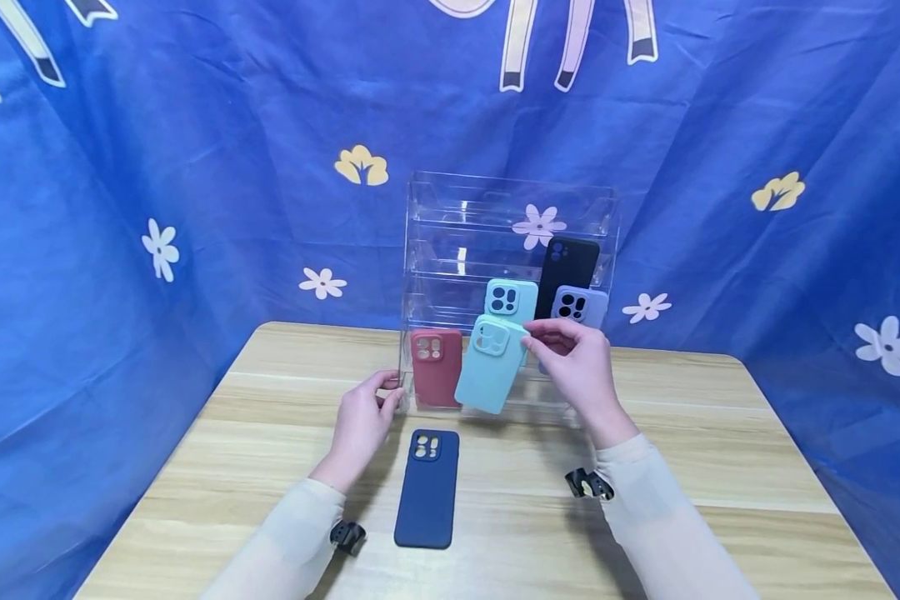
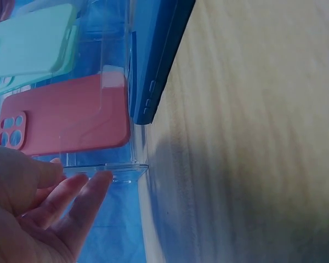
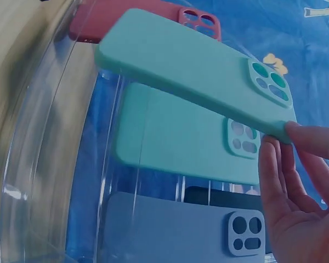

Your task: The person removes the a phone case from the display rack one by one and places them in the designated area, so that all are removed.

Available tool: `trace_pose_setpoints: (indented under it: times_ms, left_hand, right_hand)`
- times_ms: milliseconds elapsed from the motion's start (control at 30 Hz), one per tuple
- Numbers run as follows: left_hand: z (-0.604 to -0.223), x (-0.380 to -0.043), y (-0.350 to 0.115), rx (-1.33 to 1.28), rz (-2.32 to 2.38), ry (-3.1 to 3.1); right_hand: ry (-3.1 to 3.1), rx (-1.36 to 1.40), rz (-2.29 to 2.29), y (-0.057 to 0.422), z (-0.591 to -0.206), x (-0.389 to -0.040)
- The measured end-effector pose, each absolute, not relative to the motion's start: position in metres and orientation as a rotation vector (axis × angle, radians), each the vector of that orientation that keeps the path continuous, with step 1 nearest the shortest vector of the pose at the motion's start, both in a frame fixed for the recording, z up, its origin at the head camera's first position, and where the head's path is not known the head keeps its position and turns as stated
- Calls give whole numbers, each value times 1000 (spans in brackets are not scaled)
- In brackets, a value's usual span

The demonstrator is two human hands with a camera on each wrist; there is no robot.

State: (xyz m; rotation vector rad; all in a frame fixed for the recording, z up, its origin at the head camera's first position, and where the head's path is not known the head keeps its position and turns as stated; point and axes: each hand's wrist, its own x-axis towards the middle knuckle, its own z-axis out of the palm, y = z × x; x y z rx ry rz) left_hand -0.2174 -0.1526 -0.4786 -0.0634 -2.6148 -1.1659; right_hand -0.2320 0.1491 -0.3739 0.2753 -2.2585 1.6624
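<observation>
My right hand (image 1: 573, 362) pinches a mint-green phone case (image 1: 491, 367) by its upper right corner, beside the camera cutout. The case tilts in front of a clear acrylic display rack (image 1: 510, 185). Just behind it a second mint-green case (image 3: 175, 131) stands in the rack. My left hand (image 1: 363, 421) touches the rack's left edge with fairly straight fingertips, beside a dark red case (image 1: 437, 371) in the bottom tier. In the left wrist view, these fingertips (image 2: 105, 176) rest along the rack's clear side. A navy blue case (image 1: 427, 492) lies on the table before the rack.
A lavender case (image 1: 581, 304) and a black case (image 1: 566, 271) stand at the rack's right side. The rack is on a wooden table (image 1: 270, 467). A blue patterned cloth (image 1: 255, 167) hangs behind it and at both sides.
</observation>
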Motion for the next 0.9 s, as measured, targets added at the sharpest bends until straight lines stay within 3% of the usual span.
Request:
trace_pose_setpoints:
  times_ms: [400,900]
  left_hand:
    - [-478,-217,-152,-49,-1189,-2630]
    - [-478,-217,-152,-50,-1197,-2622]
  right_hand:
    - [-2457,243,1624,157,-375,-224]
    - [-2689,247,1747,157,-405,-217]
